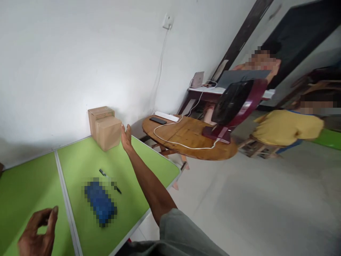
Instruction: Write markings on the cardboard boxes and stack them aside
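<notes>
Right hand [125, 137] fingers flat against unlabelled cardboard box [105, 128], left hand [38, 233] fingers loosely curled, holding nothing

The two cardboard boxes [104, 128] are plain brown card, matt and slightly fibrous, with a strip of tape along the top. The worktop [80, 160] beneath them is a smooth, matt lime-green laminate edged in pale metal or plastic trim. Beside it, the round table [186, 137] is varnished wood with a warm sheen and visible grain. The fan [234, 106] on it has a glossy maroon plastic casing and a dark grille. The floor [253, 199] is dull grey concrete.
</notes>
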The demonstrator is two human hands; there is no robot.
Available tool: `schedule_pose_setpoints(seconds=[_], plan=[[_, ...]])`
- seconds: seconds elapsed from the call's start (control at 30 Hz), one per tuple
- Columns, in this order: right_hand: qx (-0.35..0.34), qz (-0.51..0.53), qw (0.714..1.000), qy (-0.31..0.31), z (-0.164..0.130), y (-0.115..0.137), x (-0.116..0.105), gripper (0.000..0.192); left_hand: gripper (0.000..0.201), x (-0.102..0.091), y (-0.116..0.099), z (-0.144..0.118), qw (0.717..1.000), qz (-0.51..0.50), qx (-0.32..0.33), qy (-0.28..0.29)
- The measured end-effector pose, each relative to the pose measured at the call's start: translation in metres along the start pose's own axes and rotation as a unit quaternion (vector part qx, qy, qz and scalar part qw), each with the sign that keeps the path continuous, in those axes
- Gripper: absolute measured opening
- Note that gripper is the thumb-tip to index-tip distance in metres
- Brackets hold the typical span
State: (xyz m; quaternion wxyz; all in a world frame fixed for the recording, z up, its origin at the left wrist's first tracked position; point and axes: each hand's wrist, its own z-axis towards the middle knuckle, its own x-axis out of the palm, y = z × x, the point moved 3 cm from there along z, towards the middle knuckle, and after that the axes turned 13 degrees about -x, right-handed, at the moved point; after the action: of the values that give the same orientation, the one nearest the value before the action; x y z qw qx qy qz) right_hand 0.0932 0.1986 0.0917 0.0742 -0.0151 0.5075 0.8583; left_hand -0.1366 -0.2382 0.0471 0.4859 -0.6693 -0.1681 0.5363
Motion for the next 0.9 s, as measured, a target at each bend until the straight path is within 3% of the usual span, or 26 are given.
schedule_pose_setpoints(seconds=[0.1,0.2,0.33,0.47,0.6,0.67,0.73,0.8,0.9], plan=[[0.025,0.034,0.999,0.012,0.024,-0.018,0.01,0.061,0.067,0.054,-0.067,0.014,0.994,-0.08,0.048,0.063],[0.034,0.068,0.996,0.05,0.016,-0.037,0.017,0.063,0.075,0.106,-0.112,0.04,0.986,-0.103,0.063,0.114],[0.041,0.09,0.992,0.083,-0.009,-0.062,0.006,0.088,0.087,0.16,-0.145,0.095,0.976,-0.149,0.053,0.15],[0.049,0.123,0.982,0.132,-0.03,-0.072,0.004,0.1,0.068,0.204,-0.169,0.147,0.962,-0.213,0.017,0.169],[0.04,0.179,0.959,0.214,-0.049,-0.055,0.024,0.119,0.066,0.237,-0.183,0.152,0.933,-0.269,0.0,0.238],[0.032,0.204,0.948,0.242,-0.057,-0.038,0.03,0.124,0.084,0.234,-0.186,0.139,0.917,-0.297,0.01,0.267],[0.011,0.234,0.937,0.258,-0.063,-0.013,0.025,0.12,0.106,0.213,-0.188,0.121,0.904,-0.328,0.031,0.273],[-0.032,0.268,0.924,0.269,-0.068,0.018,0.014,0.107,0.113,0.174,-0.19,0.102,0.895,-0.362,0.056,0.256],[-0.089,0.33,0.902,0.265,-0.08,0.068,-0.007,0.096,0.099,0.106,-0.191,0.074,0.875,-0.433,0.072,0.205]])
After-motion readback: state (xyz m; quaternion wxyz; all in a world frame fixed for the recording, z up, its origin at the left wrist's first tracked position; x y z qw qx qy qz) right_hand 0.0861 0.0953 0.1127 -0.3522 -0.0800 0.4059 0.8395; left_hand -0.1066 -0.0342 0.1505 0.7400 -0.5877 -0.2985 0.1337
